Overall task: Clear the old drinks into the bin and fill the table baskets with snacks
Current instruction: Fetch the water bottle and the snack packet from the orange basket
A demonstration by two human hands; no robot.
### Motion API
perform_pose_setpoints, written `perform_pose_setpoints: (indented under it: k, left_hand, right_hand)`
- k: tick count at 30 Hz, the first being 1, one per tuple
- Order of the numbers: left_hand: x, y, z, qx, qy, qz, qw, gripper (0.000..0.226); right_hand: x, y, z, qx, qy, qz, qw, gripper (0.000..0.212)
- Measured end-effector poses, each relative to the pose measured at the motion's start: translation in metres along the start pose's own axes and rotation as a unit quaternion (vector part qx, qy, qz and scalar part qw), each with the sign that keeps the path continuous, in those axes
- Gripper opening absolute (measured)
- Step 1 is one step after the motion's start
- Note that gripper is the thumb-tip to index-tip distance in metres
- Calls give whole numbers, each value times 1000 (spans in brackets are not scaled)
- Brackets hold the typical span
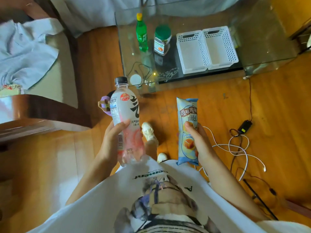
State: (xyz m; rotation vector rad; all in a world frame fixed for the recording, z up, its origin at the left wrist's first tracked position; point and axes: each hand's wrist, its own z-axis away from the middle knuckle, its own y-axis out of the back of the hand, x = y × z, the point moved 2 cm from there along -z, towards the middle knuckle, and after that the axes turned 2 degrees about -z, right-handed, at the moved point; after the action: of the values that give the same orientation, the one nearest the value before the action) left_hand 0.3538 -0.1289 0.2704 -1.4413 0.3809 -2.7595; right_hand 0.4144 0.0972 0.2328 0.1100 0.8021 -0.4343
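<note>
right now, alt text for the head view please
A person standing on a wooden floor grips a clear, black-capped plastic drink bottle in the left hand and a pale blue bread packet in the right hand, facing two white perforated baskets on a glass table.

bottle (125,118): clear, black cap, white label with bold black character, red-orange round badge, pink lower part
packet (187,130): pale blue, brown lettering, golden-brown bread pictures
soda bottle (141,37): green, yellow cap
jar (162,40): green lid, dark body, label with an orange spot
baskets (207,48): white, walls patterned with small holes
table (262,39): clear glass, black shelf below with pale floral drawing
floor (210,91): orange-brown wood
shirt (104,199): white, black lettering, grey-brown print with purple lines
shoes (149,132): cream-white
cables (239,148): one white, others black
cloth (23,54): pale blue-grey
</note>
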Motion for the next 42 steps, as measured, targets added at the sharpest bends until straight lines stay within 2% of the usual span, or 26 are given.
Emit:
perform_pose_setpoints:
  k: [5, 8, 14, 16, 19, 22, 24, 30, 33, 37, 42]
  left_hand:
    - [26, -2, -60, 9, 0, -16, 1000, 42]
    - [49, -3, -108, 16, -6, -1, 1000, 47]
    - [112, -8, -205, 48, 9, -4, 999, 92]
    - [134, -11, -235, 36, -15, -16, 999, 84]
    - [160, -13, -279, 35, -64, -69, 995, 60]
    - [172, -16, -317, 58, -80, -113, 989, 69]
    - [167, -16, -344, 80, -68, -139, 985, 80]
    - [113, -8, -426, 114, -12, -176, 978, 84]
    - [78, 0, -460, 145, 17, -203, 968, 74]
    - [42, 9, -497, 200, 16, -221, 954, 72]
    - [13, 22, -532, 215, 10, -239, 947, 68]
  right_hand:
    - [-46, -3, -57, 4, 1, 10, 1000, 16]
    - [-86, -10, -95, -3, -1, 3, 1000, 27]
    - [-173, -33, -176, 4, -2, 9, 1000, 23]
    - [-194, -45, -203, 1, -5, 32, 999, 29]
    - [-215, -63, -243, -9, -7, 49, 999, 21]
    - [-223, -77, -282, -17, -23, 78, 997, 18]
    - [-221, -84, -309, -28, -45, 98, 994, 17]
    - [-192, -102, -397, -71, -118, 177, 975, 25]
    - [-167, -107, -442, -81, -152, 223, 959, 30]
    - [-140, -116, -494, -89, -156, 275, 944, 40]
    - [-114, -127, -541, -85, -145, 316, 934, 33]
